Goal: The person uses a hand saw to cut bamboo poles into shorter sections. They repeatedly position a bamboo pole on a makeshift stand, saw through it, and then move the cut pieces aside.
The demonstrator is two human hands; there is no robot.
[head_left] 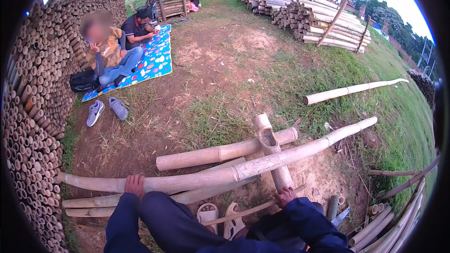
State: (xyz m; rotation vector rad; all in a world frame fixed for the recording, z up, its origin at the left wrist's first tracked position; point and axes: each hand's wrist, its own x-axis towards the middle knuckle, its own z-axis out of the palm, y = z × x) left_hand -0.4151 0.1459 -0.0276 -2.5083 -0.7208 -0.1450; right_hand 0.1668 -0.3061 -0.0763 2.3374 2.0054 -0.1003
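A long bamboo pole (197,180) lies across in front of my knees. My left hand (135,185) is closed over it near its left part, fingers on top. My right hand (284,197) grips a thin wooden stick (251,210) that slants over my feet. Right by that hand is the lower end of a short, thick bamboo piece (280,174) with a notch cut near its top. This piece passes under the long pole and leans on another thick bamboo length (201,158) lying on the ground.
Split bamboo lengths (93,201) lie by my left leg. A saw (341,216) and short bamboo pieces (370,229) are at my right. Stacked bamboo (35,126) walls the left side. Two people sit on a blue mat (157,61), with shoes (95,112) near it. Another pole (351,90) lies farther right.
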